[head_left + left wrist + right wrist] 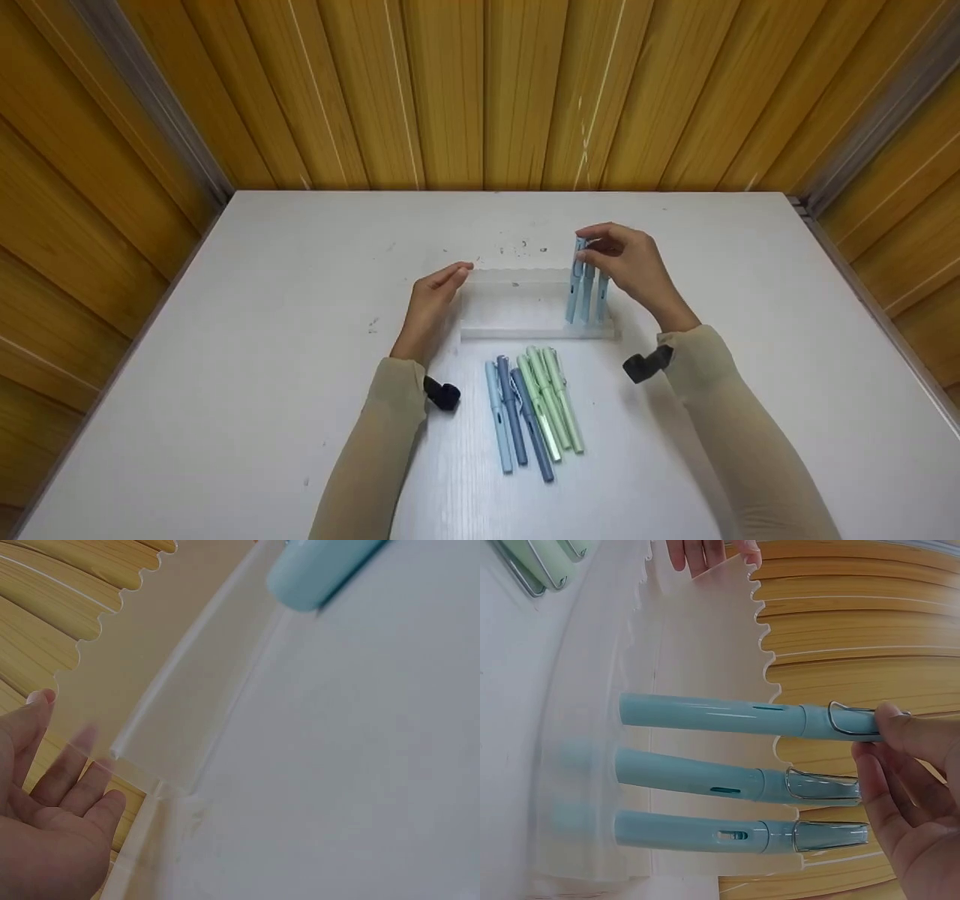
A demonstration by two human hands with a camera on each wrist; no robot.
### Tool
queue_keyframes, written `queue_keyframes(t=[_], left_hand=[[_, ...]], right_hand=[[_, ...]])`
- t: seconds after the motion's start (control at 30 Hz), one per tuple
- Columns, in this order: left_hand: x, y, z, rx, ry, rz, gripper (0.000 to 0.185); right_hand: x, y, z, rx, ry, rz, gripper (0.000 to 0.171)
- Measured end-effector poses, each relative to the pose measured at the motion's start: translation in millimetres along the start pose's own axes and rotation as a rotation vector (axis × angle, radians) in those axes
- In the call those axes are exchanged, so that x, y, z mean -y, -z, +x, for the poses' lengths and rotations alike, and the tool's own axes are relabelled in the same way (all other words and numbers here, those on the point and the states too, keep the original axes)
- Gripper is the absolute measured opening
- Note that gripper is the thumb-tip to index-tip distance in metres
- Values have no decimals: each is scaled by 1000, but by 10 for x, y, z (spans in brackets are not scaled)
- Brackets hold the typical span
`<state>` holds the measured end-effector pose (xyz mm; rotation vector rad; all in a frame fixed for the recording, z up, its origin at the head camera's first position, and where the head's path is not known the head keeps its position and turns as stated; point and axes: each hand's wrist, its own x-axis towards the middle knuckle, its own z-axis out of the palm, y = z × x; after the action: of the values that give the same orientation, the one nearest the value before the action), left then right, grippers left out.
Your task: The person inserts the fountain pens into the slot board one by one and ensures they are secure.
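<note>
A clear acrylic pen rack (pixel 517 304) with a scalloped top edge stands on the table. My left hand (pixel 431 307) pinches its upper left corner; in the left wrist view some fingers (pixel 64 776) show behind the see-through panel. At the right end, my right hand (pixel 634 270) pinches a light blue pen (pixel 712 711) by its clipped cap. That pen is nearly upright, its lower end at the rack's front ledge. Beside it, two more light blue pens, a middle one (pixel 682 774) and an outer one (pixel 682 830), lean in the rack.
In front of the rack lie a light blue pen (pixel 499 420), two dark blue pens, one nearer the middle (pixel 534 427), and three green pens (pixel 551 397), side by side on the white table (pixel 262 375). Wood-patterned panels (pixel 480 97) rise behind.
</note>
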<state>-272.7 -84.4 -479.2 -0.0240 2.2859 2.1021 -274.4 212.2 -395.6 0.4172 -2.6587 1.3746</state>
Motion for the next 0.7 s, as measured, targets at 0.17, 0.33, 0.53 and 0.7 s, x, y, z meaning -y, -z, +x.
queue_keyframes(t=[0.17, 0.33, 0.53, 0.7], left_hand=[[11, -3, 3, -1, 17, -9, 34], [18, -5, 13, 2, 14, -2, 35], [17, 12, 5, 9, 4, -10, 35], [13, 17, 10, 10, -2, -9, 36]], right_hand=[[9, 6, 12, 23, 2, -12, 29], [3, 8, 11, 46, 27, -17, 28], [-2, -8, 6, 64, 49, -30, 26], [9, -9, 10, 68, 54, -46, 27]])
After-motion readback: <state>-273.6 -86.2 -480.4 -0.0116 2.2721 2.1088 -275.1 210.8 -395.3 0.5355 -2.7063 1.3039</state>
